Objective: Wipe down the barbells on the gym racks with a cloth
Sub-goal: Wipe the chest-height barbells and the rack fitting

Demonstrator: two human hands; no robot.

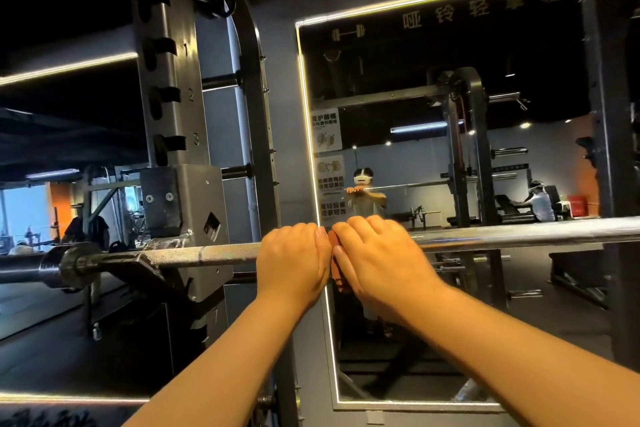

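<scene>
the barbell [207, 255] was silver-grey, its shaft covered in a fine cross-hatched knurl, with a darker grey collar [74, 265]; the sliver of cloth [336, 276] that showed was mottled orange-brown; the rack upright [166, 107] was dark grey with black slots and pale numerals 1, 2 and 3; a warm white light strip [304, 107] edged the mirror [398, 80]; gold characters [481, 7] ran across a black ground; the signs [327, 130] were white with gold drawings; the far wall [57, 198] was orange; a bin [577, 204] was red.
</scene>
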